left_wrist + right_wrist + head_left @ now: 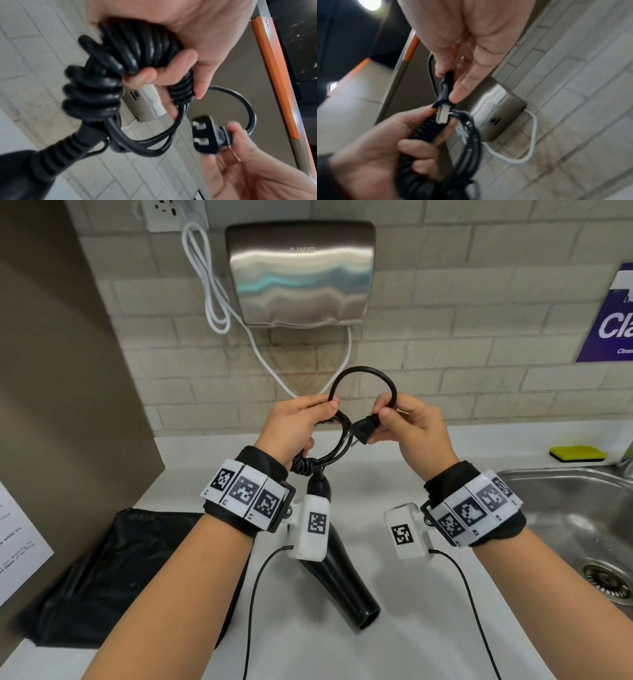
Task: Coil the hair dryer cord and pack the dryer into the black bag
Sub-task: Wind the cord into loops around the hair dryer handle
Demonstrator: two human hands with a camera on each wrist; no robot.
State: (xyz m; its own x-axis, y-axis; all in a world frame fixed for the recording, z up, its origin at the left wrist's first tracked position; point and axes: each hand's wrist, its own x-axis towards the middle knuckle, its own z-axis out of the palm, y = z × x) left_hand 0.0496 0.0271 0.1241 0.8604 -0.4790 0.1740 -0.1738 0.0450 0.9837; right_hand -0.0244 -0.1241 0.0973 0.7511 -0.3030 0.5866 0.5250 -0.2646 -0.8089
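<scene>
Plug pinched above a fistful of black cord

The right hand (464, 44) pinches the black plug (444, 94) between thumb and fingers, its pale prongs pointing down at the left hand (385, 146). That left hand grips a bundle of black cord (426, 129), with thin loops hanging beside it on the right. Behind them, blurred, a steel hand dryer (498, 115) sits on a tiled wall (573, 94), a white cable (533, 142) curving beneath it.

The hair dryer (346, 583) is partly hidden behind the left wrist camera, so its handle barely shows. Right of the dryer, the sink (548, 501) runs off the frame. The right wrist view is smeared; the plug (442, 106) is mushy.
</scene>
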